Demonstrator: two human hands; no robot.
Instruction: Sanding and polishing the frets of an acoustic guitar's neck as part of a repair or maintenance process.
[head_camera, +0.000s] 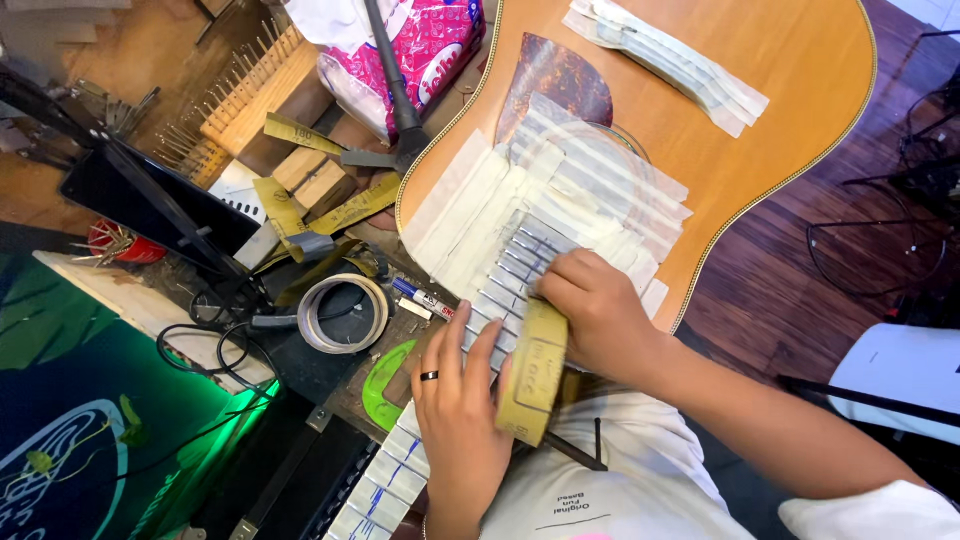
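Gripping a yellow sanding block (533, 372) at centre frame, the right hand (600, 315) works the guitar's taped fretboard (500, 270) while the flat, open left hand (460, 410) steadies the neck, tape shielding the wood.

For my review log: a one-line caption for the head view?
Right hand works a yellow sanding block across the taped guitar fretboard; left hand steadies the neck.
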